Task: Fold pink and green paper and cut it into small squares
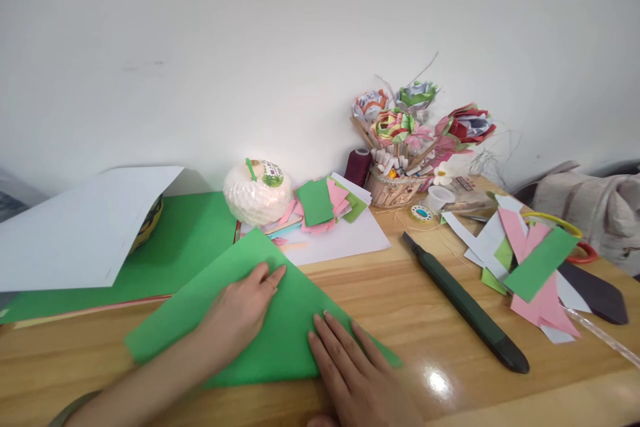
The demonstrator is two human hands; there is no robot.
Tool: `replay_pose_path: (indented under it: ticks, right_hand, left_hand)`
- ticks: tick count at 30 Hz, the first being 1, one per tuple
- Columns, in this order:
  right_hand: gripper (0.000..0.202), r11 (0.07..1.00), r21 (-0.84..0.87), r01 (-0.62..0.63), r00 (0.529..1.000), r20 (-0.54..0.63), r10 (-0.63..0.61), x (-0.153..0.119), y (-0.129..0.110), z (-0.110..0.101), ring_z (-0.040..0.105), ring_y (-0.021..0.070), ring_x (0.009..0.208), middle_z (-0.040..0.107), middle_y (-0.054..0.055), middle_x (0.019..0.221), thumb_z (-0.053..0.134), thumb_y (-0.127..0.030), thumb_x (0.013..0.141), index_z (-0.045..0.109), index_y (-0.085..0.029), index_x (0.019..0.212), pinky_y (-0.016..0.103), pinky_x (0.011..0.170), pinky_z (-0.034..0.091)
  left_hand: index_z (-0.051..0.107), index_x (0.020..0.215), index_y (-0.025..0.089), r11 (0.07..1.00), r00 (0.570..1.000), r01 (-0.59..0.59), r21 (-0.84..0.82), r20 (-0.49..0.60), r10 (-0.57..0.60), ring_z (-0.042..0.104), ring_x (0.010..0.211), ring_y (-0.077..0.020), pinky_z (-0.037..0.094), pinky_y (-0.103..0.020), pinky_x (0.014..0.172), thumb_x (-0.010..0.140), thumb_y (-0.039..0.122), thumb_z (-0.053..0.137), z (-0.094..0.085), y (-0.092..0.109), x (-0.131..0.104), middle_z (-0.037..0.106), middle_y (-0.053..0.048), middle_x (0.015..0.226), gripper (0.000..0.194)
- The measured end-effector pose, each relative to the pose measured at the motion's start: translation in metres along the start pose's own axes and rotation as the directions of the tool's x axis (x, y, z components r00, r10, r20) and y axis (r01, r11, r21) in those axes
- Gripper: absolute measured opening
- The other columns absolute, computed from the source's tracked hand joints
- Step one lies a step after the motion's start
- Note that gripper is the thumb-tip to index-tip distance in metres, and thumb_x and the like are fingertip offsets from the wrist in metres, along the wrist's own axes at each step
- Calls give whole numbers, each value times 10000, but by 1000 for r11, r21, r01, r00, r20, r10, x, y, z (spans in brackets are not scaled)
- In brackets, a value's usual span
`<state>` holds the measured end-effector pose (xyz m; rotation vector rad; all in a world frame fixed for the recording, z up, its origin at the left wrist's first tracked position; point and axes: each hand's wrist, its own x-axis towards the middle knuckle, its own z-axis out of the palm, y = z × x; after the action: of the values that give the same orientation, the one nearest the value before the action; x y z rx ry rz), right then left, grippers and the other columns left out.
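A folded sheet of green paper (pixel 287 340) lies on the wooden table in front of me, roughly a triangle with its peak pointing away. My left hand (pixel 245 307) rests on the middle of the paper, its index finger stretched out and the other fingers partly bent or hidden. Flat on the paper's right part lies my right hand (pixel 350 363), fingers extended near the slanting edge. Neither hand grips anything that I can see.
A dark green paper trimmer bar (pixel 467 310) lies to the right, beside paper strips (pixel 540 263). Behind are small cut papers (pixel 315 203), a foam-wrapped fruit (pixel 257 192) and a basket (pixel 393 190) of paper flowers. White paper (pixel 85 227) covers the left side.
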<state>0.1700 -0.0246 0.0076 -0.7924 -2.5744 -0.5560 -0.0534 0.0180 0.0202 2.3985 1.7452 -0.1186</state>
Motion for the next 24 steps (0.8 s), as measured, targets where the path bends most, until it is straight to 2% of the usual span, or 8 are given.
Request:
replay_pose_path:
  ticks: [10,19,24]
  right_hand:
    - [607,1000,-19,18,1000,1,-18,-1,1,3,557,177,1069,632,42,1150,340,-629,842,596,-142,1099,308,844,403]
    - [577,1000,-4,8,1000,4,-8,0,0,3,549,176,1080,625,33,1162,366,-616,841,582,-160,1120,310,866,376]
    - [562,1000,-1,-5,1000,2,5,2,0,1,568,172,1056,630,33,1148,355,-601,854,585,-156,1106,317,854,381]
  left_hand:
    - [388,1345,98,1000,999,-21,17,33,21,608,839,-246,503,-379,743,913,108,197,-6,1,-1,544,-156,1082,473]
    - [369,1357,130,997,998,-19,71,57,15,610,795,-208,506,-331,723,868,24,228,-5,-1,1,545,-128,1049,520]
    - [345,1368,124,996,996,-11,91,91,3,610,857,-209,499,-330,771,852,-1,235,-7,0,1,537,-135,1095,542]
